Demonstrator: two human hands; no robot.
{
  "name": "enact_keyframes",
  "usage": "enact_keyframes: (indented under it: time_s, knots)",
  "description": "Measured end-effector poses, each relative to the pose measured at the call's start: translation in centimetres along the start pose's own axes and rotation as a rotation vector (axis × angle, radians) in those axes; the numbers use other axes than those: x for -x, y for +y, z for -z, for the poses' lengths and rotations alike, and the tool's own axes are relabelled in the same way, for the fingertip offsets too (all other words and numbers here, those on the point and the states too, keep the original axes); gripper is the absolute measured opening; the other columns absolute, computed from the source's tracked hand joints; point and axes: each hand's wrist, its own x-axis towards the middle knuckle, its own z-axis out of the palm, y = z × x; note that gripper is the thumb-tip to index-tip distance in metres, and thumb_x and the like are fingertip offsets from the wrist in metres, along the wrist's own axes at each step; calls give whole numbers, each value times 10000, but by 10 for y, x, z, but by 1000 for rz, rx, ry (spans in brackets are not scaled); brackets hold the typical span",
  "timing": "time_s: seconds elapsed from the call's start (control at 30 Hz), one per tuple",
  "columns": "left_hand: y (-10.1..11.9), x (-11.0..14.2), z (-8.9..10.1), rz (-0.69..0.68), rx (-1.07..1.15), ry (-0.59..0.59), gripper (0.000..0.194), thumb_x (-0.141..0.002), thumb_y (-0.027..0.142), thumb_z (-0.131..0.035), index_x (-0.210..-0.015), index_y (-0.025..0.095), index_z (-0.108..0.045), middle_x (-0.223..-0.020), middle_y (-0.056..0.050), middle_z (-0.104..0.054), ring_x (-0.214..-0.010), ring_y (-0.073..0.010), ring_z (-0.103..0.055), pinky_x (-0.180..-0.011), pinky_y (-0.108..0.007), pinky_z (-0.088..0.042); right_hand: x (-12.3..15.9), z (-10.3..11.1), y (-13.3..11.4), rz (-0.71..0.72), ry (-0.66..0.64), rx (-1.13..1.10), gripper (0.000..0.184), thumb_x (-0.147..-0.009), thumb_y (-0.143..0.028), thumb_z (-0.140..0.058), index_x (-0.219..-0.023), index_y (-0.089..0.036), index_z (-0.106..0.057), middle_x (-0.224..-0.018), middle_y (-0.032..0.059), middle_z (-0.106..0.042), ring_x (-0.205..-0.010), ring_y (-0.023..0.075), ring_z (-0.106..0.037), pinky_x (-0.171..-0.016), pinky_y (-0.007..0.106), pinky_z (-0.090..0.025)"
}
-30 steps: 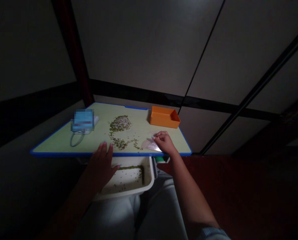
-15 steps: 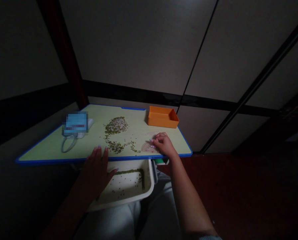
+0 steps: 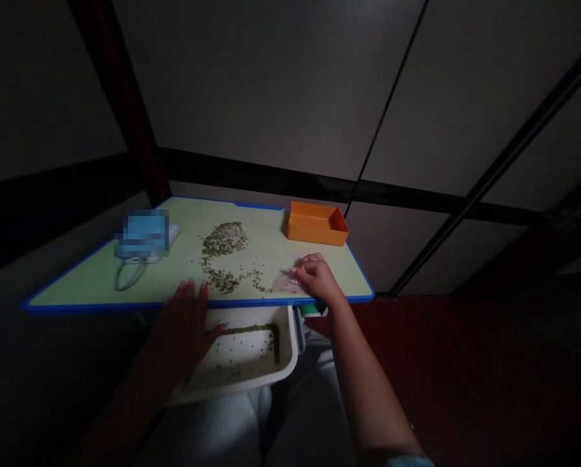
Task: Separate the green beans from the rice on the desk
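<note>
My left hand [image 3: 185, 321] rests at the front edge of the pale yellow-green table [image 3: 265, 227], palm down, fingers stretched and thumb apart, holding nothing. My right hand [image 3: 319, 279] is over the table's right part with its fingers curled and the fingertips pinched together; whatever they hold is too small to make out. Beneath those fingertips lies a pinkish round patterned mark [image 3: 284, 283]. A heap of small green beans mixed with whitish grains [image 3: 225, 237] sits mid-table. Closer to me are scattered green beans [image 3: 223, 280], trailing toward my right hand.
Under the front edge, a white drawer [image 3: 293, 363] is pulled out, with green beans along its inner edges. An orange box [image 3: 318, 232] stands at the back right. At the left is a blurred blue device [image 3: 144, 233] with a looped strap [image 3: 128, 275].
The view has shifted slightly, so the table and drawer appear a little higher. Both hands keep nearly the same places and poses.
</note>
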Motion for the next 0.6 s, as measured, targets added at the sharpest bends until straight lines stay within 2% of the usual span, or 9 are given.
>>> enact_keyframes:
  time_s: [0.33, 0.5, 0.6]
  knots:
    - [3, -1, 7, 8, 3, -30, 825, -845, 578, -355, -1427, -5, -320, -1492, -348, -367, -1437, -444, -322, -1110, -586, -339, -1, -2, -4, -73, 5, 209, 329, -857, -293, -685, -558, -208, -576, -710, 37, -609, -854, 201, -487, -798, 324, -362]
    - [3, -1, 7, 4, -3, -23, 808, -846, 554, -380, -1427, -3, -322, -1481, -356, -375, -1428, -451, -336, -1100, -587, -355, 0, -2, -1, -221, 138, 375, 345, -899, -332, -614, -579, -204, -608, -759, 82, -638, -871, 233, -486, -768, 352, -339]
    - [3, -1, 6, 5, -3, -15, 788, -843, 523, -399, -1423, -7, -330, -1478, -360, -376, -1422, -458, -341, -1096, -591, -358, 1, -1, 2, -303, 238, 381, 335, -897, -329, -609, -586, -204, -599, -773, 93, -643, -870, 241, -495, -761, 354, -344]
